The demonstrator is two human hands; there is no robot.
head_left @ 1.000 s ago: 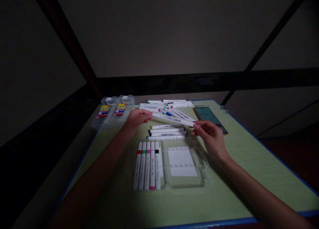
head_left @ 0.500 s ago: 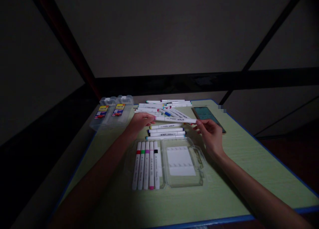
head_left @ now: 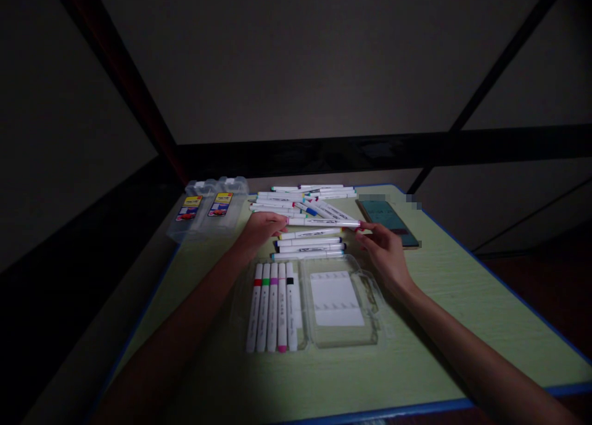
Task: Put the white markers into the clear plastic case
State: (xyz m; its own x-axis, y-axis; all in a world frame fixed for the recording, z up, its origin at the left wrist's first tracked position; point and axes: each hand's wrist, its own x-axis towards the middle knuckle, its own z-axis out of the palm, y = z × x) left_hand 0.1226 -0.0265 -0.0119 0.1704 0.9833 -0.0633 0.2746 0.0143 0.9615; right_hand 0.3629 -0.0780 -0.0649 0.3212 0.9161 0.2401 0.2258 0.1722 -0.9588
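Note:
A white marker is held level above the table, with a magenta tip at its right end. My left hand is closed on the marker's left end. At the other end, the fingers of my right hand touch the magenta tip; the thumb sits slightly lower. Under the held marker lie several loose markers in a row. Nearer to me, an open clear plastic case holds several upright markers in its left half, banded red, green, purple, pink and black. A white card shows in its right half.
Two clear cases with colourful labels stand at the back left. More markers lie piled at the back. A phone lies beyond my right hand. The green table has a blue edge, and a wall rises behind it.
My right hand has shifted slightly left and down along the marker's end, and the magenta tip now shows there. The left hand keeps its hold almost unmoved.

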